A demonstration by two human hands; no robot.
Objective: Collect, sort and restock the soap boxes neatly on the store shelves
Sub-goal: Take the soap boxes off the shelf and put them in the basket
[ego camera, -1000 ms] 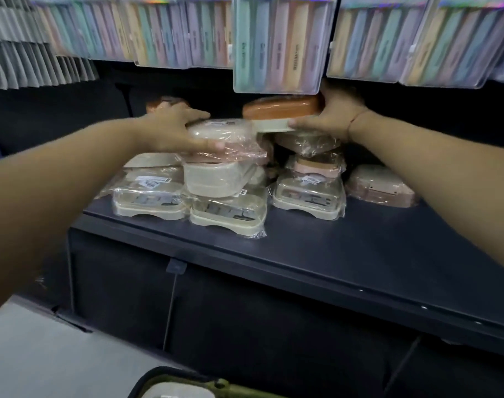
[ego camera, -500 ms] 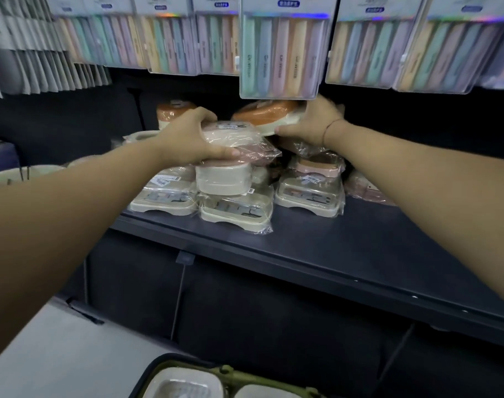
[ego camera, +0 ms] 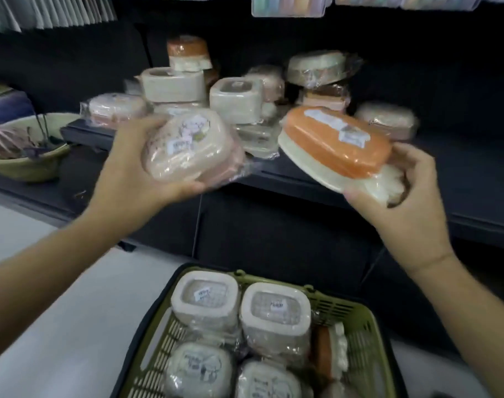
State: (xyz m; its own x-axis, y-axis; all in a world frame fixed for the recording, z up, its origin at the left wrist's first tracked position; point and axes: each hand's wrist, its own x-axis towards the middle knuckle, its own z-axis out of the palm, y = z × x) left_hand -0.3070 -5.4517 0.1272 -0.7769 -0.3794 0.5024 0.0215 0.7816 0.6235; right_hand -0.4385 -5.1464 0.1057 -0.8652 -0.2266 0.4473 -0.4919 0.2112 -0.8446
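Head, soap boxes in hands, basket (full)

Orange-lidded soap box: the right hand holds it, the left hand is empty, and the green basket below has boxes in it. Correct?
Not quite. The head view shows the left hand gripping a pinkish wrapped soap box, not empty. The rest stands: the right hand holds the orange-lidded soap box, and the green basket below has boxes in it.
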